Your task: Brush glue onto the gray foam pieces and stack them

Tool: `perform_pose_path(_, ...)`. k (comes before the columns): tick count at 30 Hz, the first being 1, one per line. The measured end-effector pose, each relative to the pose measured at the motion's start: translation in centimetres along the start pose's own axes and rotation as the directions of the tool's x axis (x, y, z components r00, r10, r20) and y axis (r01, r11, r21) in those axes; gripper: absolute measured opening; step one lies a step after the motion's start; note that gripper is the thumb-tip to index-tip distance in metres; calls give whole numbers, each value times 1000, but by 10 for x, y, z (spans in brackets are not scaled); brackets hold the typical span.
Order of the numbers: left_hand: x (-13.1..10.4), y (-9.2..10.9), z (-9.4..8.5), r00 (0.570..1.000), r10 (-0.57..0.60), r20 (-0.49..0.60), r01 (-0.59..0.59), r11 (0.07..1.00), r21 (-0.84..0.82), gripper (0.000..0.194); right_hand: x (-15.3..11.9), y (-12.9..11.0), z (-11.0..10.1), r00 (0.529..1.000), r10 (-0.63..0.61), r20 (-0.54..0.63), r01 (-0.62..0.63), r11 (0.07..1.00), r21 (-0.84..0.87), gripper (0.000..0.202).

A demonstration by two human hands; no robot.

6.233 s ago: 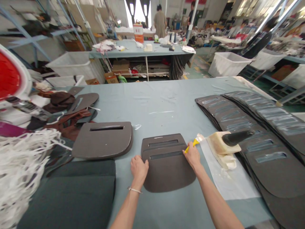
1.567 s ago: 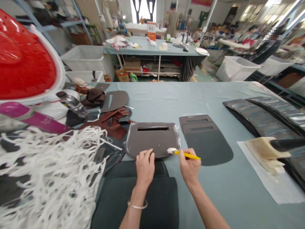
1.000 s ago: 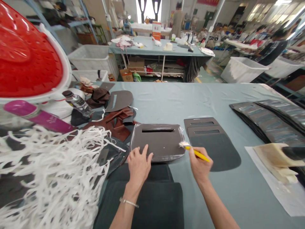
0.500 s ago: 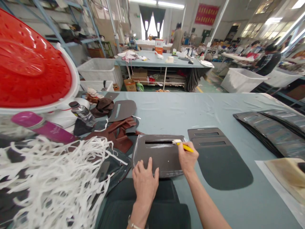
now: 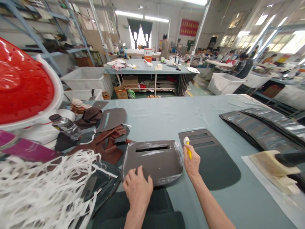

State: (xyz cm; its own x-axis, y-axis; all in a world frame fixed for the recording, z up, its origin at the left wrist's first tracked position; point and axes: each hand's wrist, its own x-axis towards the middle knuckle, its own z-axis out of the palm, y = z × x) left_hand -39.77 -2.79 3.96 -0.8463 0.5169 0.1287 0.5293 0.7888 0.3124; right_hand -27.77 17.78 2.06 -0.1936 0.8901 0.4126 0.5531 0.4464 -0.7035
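A dark grey panel [image 5: 154, 165] with a long slot near its top lies on the blue-green table, white smears along its edges and slot. My left hand [image 5: 138, 190] rests on its lower left part with fingers spread. My right hand [image 5: 192, 160] grips a yellow-handled brush [image 5: 189, 151], its white bristles pointing up. This hand is just right of the panel, over the left edge of stacked dark pieces [image 5: 216, 165] with two slots. More dark pieces [image 5: 157, 206] lie below my left hand.
White strips [image 5: 47, 187], a bottle [image 5: 65, 125], brown scraps [image 5: 111, 143] and a purple object [image 5: 28, 146] fill the left side. Layered dark pieces [image 5: 259, 130] and a cream block [image 5: 269, 165] are at the right. People are farther back.
My right hand has lifted the brush off the slot's right end and moved right, turning the bristles upward. My left hand stays on the panel. The camera view has shifted.
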Motion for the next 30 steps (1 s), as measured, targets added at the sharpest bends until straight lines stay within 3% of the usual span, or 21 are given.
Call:
perform_pose_path(3, 8, 32, 18, 990, 86, 108, -40, 928, -371, 31, -13, 10, -7, 989, 55, 139, -54, 998, -7, 33)
perform_pose_path(6, 19, 75, 43, 966, 147, 211, 39, 727, -685, 33, -26, 5, -11, 985, 63, 159, -77, 993, 86, 33)
perform_pose_path(10, 36, 118, 64, 935, 69, 348, 256, 548, -797, 51, -35, -16, -24, 986, 75, 147, -113, 956, 271, 30)
perform_pose_path(14, 42, 121, 66, 914, 58, 402, 324, 493, -808, 46, -42, -27, -23, 954, 178, 243, -282, 809, 516, 29)
perform_pose_path(16, 39, 114, 57, 897, 38, 440, 380, 440, -813, 44, -43, -21, -15, 924, 244, 295, -375, 738, 562, 29)
perform_pose_path(18, 30, 109, 39, 855, 27, 517, 485, 311, -817, 43, -41, -10, -9, 889, 283, 360, -451, 674, 585, 30)
perform_pose_path(21, 9, 107, -4, 733, 141, 665, 657, 108, -746, 42, -31, 6, -15, 839, 264, 476, -535, 565, 628, 32)
perform_pose_path(23, -10, 110, -36, 643, 207, 738, 744, 60, -665, 41, -21, 14, -30, 834, 227, 503, -540, 528, 656, 31)
perform_pose_path(25, -29, 118, -65, 584, 218, 782, 797, 31, -604, 41, -12, 23, -52, 852, 226, 471, -516, 515, 685, 30)
perform_pose_path(28, -55, 137, -90, 541, 182, 821, 838, -33, -544, 41, -2, 42, -92, 856, 293, 426, -515, 412, 752, 33)
perform_pose_path(30, -68, 153, -93, 534, 153, 831, 845, -58, -532, 41, -1, 61, -124, 837, 307, 452, -539, 327, 776, 34)
